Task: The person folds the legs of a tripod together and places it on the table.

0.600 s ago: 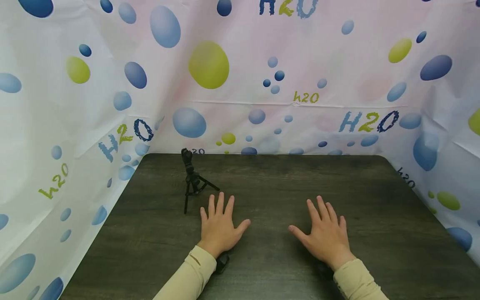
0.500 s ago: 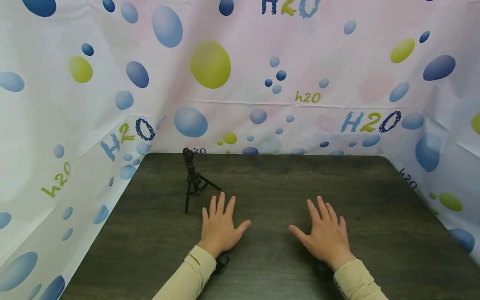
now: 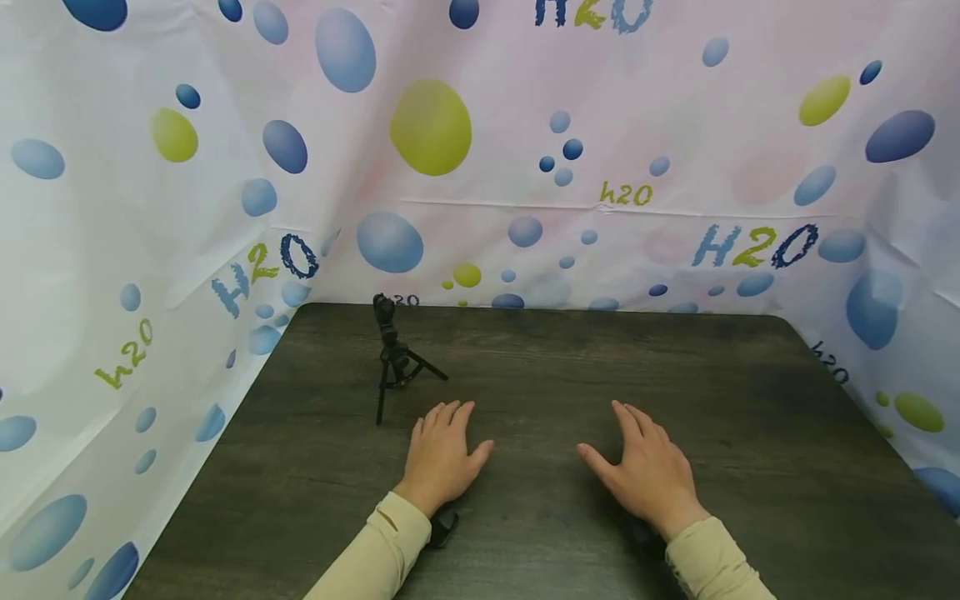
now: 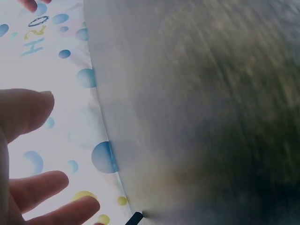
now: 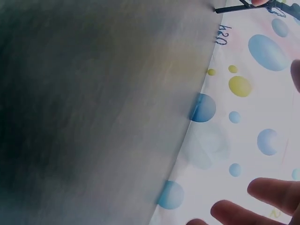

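My left hand (image 3: 441, 458) hovers palm down over the dark wooden table (image 3: 540, 358), its fingers relaxed and slightly bent, with nothing in them. Just beyond its fingertips stands a small black tripod (image 3: 392, 354), apart from the hand. My right hand (image 3: 651, 471) is held palm down on the right, thumb spread towards the left hand, also holding nothing. The left wrist view shows the thumb (image 4: 28, 112) and some fingers of the left hand. Fingers (image 5: 276, 192) of the right hand appear at the lower right of the right wrist view.
A white curtain (image 3: 495, 183) with blue and green dots and H2O lettering hangs behind the table and along both sides. A black wrist device (image 3: 444, 527) sits under the left wrist. Part of the tripod (image 5: 234, 7) shows at the top of the right wrist view.
Fingers of both hands have bent from straight and spread to a looser, closer pose. The head view has shifted slightly, so tripod and curtain appear a little further right.
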